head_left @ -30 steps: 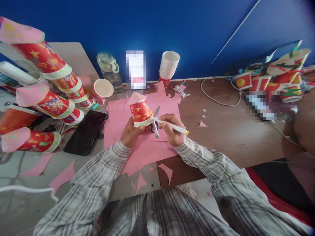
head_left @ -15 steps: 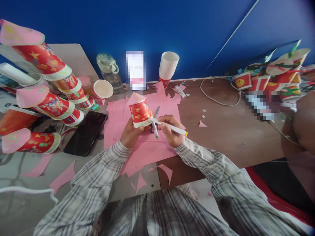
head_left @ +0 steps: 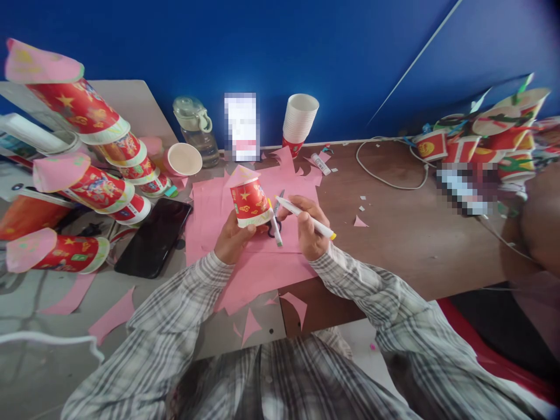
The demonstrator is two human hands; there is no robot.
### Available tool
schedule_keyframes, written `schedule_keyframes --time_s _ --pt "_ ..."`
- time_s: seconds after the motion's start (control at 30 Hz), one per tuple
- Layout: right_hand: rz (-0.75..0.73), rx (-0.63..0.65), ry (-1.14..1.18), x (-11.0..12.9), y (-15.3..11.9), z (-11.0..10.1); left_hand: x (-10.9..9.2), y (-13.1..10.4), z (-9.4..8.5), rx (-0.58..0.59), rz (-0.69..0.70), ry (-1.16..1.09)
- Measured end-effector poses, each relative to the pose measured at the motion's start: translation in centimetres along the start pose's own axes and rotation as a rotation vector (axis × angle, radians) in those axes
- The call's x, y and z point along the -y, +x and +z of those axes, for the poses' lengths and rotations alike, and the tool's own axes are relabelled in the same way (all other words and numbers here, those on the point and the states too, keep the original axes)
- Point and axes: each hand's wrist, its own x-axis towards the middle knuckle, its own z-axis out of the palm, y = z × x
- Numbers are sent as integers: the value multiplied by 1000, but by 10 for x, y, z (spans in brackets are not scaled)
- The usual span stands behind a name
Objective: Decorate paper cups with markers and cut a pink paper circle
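My left hand (head_left: 231,240) grips a red paper cup (head_left: 251,201) from below and the left; it is upside down, with a pink paper cone (head_left: 241,176) on top and green marks round its pale rim. Between the fingers of my right hand (head_left: 311,230) is a white marker (head_left: 301,216) with a yellow end, its other end pointing up-left, apart from the cup. Another white marker (head_left: 276,228) with a green end stands out just right of the cup. Scissors (head_left: 279,201) lie behind it on pink paper (head_left: 258,268).
Decorated cup towers (head_left: 87,111) and a black phone (head_left: 153,238) are on the left. Behind stand a bottle (head_left: 196,131), an open cup (head_left: 184,159), a lit blurred screen (head_left: 242,125) and stacked cups (head_left: 300,119). A glue stick (head_left: 321,164) lies nearby. More cups (head_left: 431,144) are at right.
My right hand has drawn the marker back from the cup's rim, and the marker's angle has changed. My left hand and the cup are almost where they were.
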Motion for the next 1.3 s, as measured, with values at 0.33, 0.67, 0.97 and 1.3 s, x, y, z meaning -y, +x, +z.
schedule_keyframes --time_s 0.33,0.67,0.97,1.3 --pt "-130 9 -141 -18 -9 5 -9 -3 3 49 -41 -103" --pt "-293 123 -253 -18 -18 3 -12 -1 3 81 -87 -145" --pt "-448 167 -364 -21 -19 1 -11 -3 9 40 -154 -220" --pt "-496 143 -330 -19 -17 0 -9 -3 4 49 -120 -101"
